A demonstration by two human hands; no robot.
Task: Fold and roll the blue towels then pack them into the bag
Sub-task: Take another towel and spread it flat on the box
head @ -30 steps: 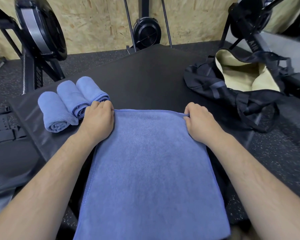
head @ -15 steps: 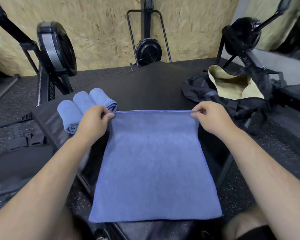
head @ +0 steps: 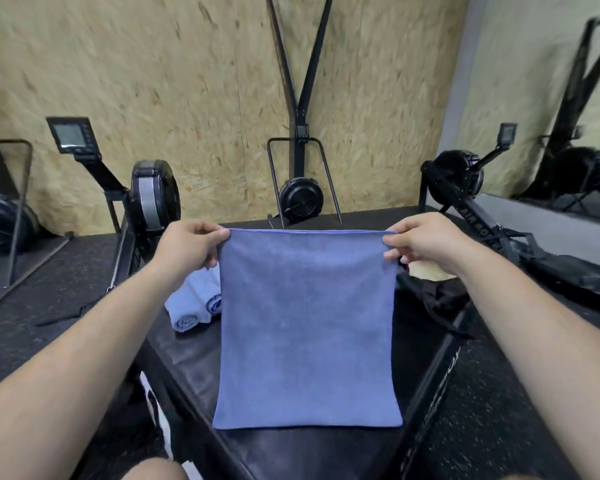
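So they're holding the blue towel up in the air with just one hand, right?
Not quite: the head view shows two hands holding the blue towel up. The left hand pinches one top corner, the right hand the other.

White letters "AIR RO" stand on the right rower's rail [head: 477, 221] (the rest of the word is hidden). The monitor [head: 70, 135] screen is too blurred to read.
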